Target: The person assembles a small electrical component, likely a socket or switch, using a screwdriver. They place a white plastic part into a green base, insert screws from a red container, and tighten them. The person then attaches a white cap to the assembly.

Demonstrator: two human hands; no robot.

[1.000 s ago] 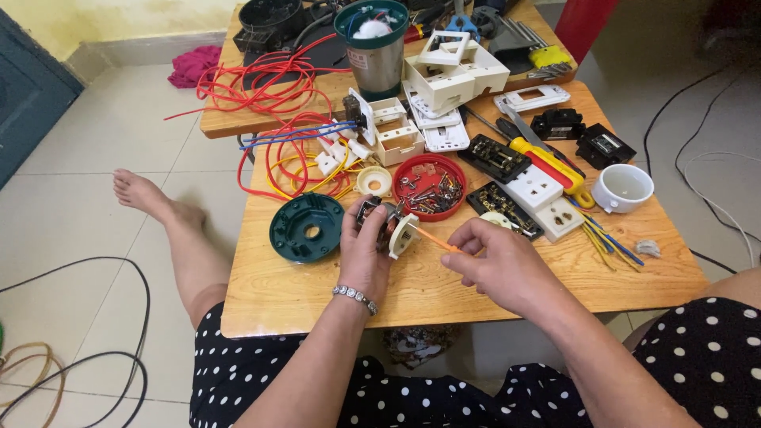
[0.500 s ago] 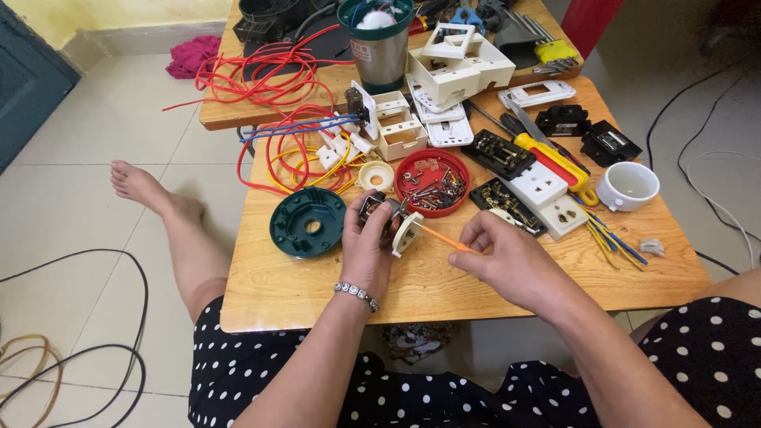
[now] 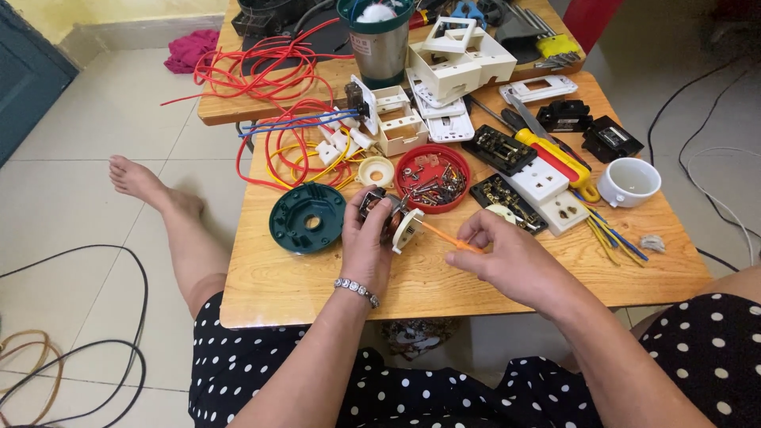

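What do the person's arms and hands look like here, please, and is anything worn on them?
Both arms are bare, with no sleeves showing over the forearms. The left hand has a silver beaded bracelet around its wrist. The right hand wears no glove, watch or bracelet that can be seen. No rings can be made out on either hand.

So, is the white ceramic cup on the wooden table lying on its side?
No, the white ceramic cup stands upright on the wooden table, its open mouth facing up, right of the yellow-handled screwdriver.
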